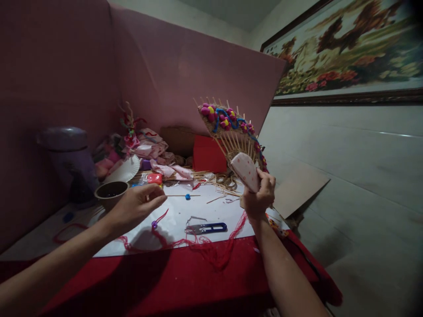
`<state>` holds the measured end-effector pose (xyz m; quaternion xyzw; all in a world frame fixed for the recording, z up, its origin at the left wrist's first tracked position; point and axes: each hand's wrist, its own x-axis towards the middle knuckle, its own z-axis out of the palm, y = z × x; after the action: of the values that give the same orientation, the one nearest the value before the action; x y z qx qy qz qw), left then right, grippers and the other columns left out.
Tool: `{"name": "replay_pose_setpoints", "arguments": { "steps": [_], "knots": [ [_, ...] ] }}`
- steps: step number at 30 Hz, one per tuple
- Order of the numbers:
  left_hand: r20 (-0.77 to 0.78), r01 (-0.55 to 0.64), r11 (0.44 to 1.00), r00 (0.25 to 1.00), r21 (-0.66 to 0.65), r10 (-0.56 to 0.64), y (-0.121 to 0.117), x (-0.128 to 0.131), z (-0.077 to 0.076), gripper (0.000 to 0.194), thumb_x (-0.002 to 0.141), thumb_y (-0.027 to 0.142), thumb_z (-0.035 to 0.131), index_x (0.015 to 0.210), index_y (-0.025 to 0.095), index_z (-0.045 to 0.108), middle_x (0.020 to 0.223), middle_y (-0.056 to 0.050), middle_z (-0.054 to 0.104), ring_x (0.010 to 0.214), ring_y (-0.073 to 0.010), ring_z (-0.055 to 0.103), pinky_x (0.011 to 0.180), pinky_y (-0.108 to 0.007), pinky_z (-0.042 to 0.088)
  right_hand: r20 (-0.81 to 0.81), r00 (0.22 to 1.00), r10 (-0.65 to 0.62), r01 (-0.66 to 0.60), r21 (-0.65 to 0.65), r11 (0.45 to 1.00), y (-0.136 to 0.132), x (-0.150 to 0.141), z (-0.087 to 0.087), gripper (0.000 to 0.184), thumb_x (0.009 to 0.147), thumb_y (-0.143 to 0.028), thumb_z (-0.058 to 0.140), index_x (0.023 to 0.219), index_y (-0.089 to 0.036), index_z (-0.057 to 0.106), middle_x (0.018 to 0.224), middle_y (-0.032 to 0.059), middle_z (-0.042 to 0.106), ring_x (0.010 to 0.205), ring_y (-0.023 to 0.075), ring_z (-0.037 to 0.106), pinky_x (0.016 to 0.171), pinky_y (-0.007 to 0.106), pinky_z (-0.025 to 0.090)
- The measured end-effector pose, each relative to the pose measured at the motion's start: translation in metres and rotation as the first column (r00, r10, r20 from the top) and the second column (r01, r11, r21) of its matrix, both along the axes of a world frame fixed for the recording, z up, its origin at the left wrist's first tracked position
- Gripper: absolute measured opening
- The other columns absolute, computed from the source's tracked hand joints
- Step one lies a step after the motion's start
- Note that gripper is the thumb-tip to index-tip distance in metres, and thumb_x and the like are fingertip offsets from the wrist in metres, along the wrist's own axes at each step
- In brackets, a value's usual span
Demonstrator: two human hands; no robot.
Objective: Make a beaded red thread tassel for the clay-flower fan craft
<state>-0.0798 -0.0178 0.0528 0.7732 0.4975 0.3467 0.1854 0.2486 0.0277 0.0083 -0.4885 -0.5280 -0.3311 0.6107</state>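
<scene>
My right hand (259,193) grips a handmade fan (228,121) by its base, held up over the table. The fan has thin sticks, a brown woven band, and pink and yellow flowers with blue wavy trim. Covering its base is a pale dotted fabric piece (245,171), pressed under my fingers. My left hand (143,204) is closed in a pinch, and a thin stick (176,195) reaches out from its fingertips. A blue lump (187,197) sits along that stick. Below lie blue-handled thread snips (208,228) and red string (211,248) with a purple bead (154,225).
A dark-filled cup (111,199) stands behind my left forearm. Farther back are a paper plate (124,171), crumpled dotted fabric (153,145), a red card (209,154) and loose sticks. A large lidded container (71,158) stands left; a flat board (302,187) leans right.
</scene>
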Motion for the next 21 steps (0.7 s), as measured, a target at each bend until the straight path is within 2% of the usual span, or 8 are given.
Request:
{"name": "replay_pose_setpoints", "arguments": {
  "steps": [5,9,14,17,21],
  "knots": [
    [-0.177,-0.057,0.994,0.982,0.090,0.072,0.014,0.005,-0.016,0.017,0.079,0.030,0.046,0.077,0.018,0.058,0.070,-0.002,0.062,0.064,-0.0150,0.054,0.060,-0.025,0.038,0.071,0.997,0.032,-0.029,-0.040,0.999,-0.001,-0.004,0.000,0.041,0.070,-0.014,0.049,0.109,-0.014,0.059,0.102,0.0116,0.059,0.099,0.0264,0.055,0.088,0.042,0.045],
    [-0.407,-0.108,0.978,0.897,0.180,0.174,0.019,0.009,-0.028,0.018,0.082,0.023,0.040,0.079,0.019,0.058,0.078,-0.006,0.064,0.069,-0.0180,0.057,0.061,-0.027,0.037,0.093,0.995,0.033,-0.028,-0.054,0.998,0.000,-0.004,-0.001,0.039,0.071,-0.015,0.049,0.109,-0.014,0.059,0.101,0.0112,0.059,0.098,0.0266,0.055,0.088,0.042,0.046],
    [-0.542,-0.113,0.981,0.821,0.156,0.181,0.024,0.017,-0.032,0.025,0.086,0.030,0.040,0.076,0.018,0.059,0.080,-0.010,0.064,0.072,-0.0215,0.059,0.062,-0.030,0.039,0.064,0.998,-0.002,0.006,-0.051,0.999,0.003,0.000,-0.004,0.038,0.072,-0.016,0.051,0.109,-0.014,0.060,0.101,0.0120,0.059,0.098,0.0273,0.055,0.088,0.043,0.046],
    [-0.556,-0.027,0.983,0.822,0.180,0.125,0.032,0.027,-0.027,0.029,0.088,0.035,0.040,0.078,0.018,0.062,0.085,-0.010,0.065,0.080,-0.0231,0.059,0.068,-0.032,0.042,0.058,0.998,-0.012,0.016,-0.057,0.998,0.004,0.000,-0.005,0.037,0.073,-0.016,0.050,0.108,-0.014,0.060,0.101,0.0120,0.060,0.098,0.0274,0.056,0.087,0.044,0.046],
    [-0.555,0.142,0.983,0.830,0.114,-0.055,0.048,0.047,-0.028,0.022,0.084,0.020,0.047,0.096,0.021,0.066,0.098,-0.008,0.065,0.096,-0.0226,0.058,0.078,-0.032,0.044,0.085,0.996,0.008,-0.003,-0.067,0.998,0.002,-0.003,-0.004,0.036,0.075,-0.019,0.050,0.109,-0.014,0.060,0.101,0.0123,0.059,0.098,0.0275,0.056,0.088,0.045,0.046]
  ]
}}
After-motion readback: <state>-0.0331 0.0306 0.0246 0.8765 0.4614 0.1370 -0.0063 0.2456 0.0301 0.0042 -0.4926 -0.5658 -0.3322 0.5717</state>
